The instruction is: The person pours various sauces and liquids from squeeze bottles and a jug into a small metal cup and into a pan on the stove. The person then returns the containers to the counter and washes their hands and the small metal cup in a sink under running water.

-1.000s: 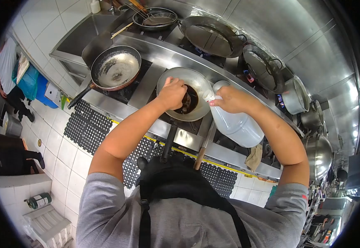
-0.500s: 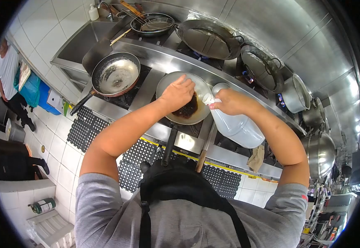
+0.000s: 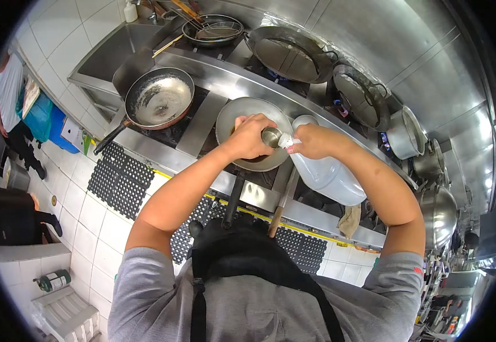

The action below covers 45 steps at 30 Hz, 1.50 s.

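My left hand (image 3: 251, 135) is closed around a small metal cup (image 3: 270, 137), its opening facing up, over a grey frying pan (image 3: 254, 104). The white mouth of a translucent plastic jug (image 3: 332, 182) is right at the cup's rim. My right hand (image 3: 314, 141) grips the jug by its neck, and the jug lies tilted towards the cup. Dark sauce in the pan is mostly hidden under my left hand. The pan's black handle (image 3: 234, 200) points towards me. I cannot make out liquid flowing from the jug.
Left of the pan sits another frying pan (image 3: 165, 101) with whitish residue. Large dark pans (image 3: 286, 54) stand on the back burners, some with flames below. A pot (image 3: 403, 134) is at the right, a cloth (image 3: 348, 221) hangs at the front edge, and a wooden handle (image 3: 278, 215) sticks out.
My left hand has turned and shifted slightly down; the metal cup, hidden before, now shows beside the jug's mouth. The right hand and jug have barely moved.
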Tool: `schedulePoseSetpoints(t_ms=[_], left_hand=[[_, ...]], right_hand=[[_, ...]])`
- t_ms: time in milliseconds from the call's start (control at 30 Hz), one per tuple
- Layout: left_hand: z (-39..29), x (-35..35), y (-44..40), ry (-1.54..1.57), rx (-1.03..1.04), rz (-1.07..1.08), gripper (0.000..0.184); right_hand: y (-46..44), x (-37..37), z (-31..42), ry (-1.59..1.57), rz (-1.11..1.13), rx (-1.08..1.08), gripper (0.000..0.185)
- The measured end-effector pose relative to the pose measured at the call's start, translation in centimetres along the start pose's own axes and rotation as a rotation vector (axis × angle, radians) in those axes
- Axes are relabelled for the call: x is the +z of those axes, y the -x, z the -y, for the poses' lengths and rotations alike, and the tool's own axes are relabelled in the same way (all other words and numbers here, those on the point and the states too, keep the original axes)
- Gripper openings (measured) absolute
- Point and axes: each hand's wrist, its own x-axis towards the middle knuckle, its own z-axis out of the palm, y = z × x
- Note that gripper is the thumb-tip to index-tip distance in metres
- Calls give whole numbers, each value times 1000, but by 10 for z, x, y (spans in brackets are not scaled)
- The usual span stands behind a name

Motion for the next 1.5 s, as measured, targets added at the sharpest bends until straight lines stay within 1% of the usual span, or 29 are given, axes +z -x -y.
schedulePoseSetpoints(t_ms=[200, 267, 400, 467, 800, 933, 1100, 1200, 1500], left_hand=[[-1, 2, 4, -2, 38, -16, 62], [-3, 0, 5, -14, 28, -13, 63], [0, 2, 6, -19, 32, -21, 64], [1, 3, 7, -22, 29, -27, 64], [5, 3, 10, -11, 2, -38, 64], [6, 3, 11, 0, -3, -34, 65], [8, 5, 13, -18, -5, -80, 65], [8, 4, 13, -1, -13, -65, 66], [8, 5, 14, 24, -3, -68, 63]], right_hand=[[1, -8, 14, 74, 9, 16, 50], [1, -14, 20, 86, 119, 70, 53], [0, -15, 23, 117, 125, 54, 54], [0, -15, 25, 135, 74, 29, 49], [-9, -14, 24, 164, 118, 4, 50], [-6, -17, 29, 162, 134, 18, 48], [-6, -18, 27, 158, 135, 20, 48], [-3, -22, 32, 158, 146, 41, 48], [-3, -22, 28, 173, 143, 56, 52]])
